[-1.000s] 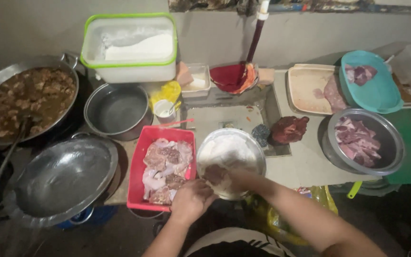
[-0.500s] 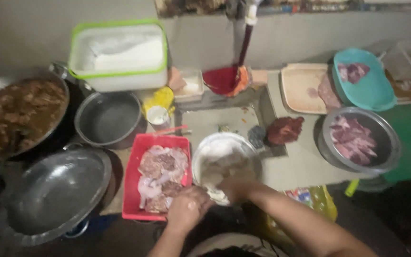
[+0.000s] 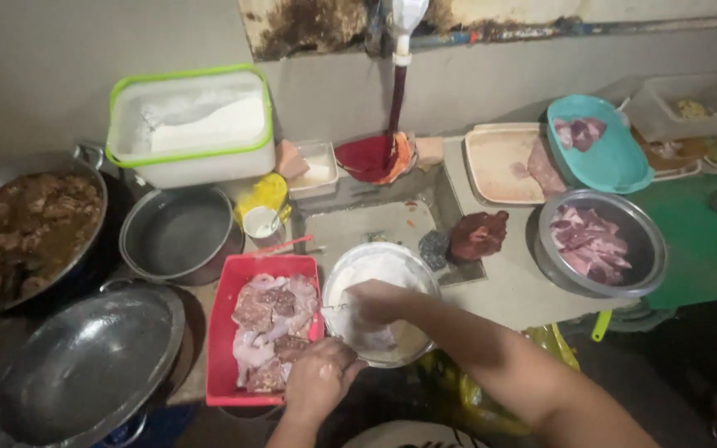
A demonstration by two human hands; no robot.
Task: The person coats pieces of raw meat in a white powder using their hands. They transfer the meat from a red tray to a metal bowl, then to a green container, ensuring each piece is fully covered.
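Both hands work low: the floured right hand (image 3: 373,300) is loosely curled in the round steel flour bowl (image 3: 385,303) overhanging the counter edge, which could tip, while the left hand (image 3: 319,380) pinches raw meat at the red rectangular plastic tray (image 3: 264,332).

- Left hand (image 3: 319,380): bare, no glove, ring or watch visible; fingers smeared with pale flour-like coating.
- Right hand (image 3: 373,302): bare, likewise dusted pale.
- Forearms: both bare, no sleeves in view.
- Garment: light-coloured cloth visible at bottom edge; kind cannot be told.
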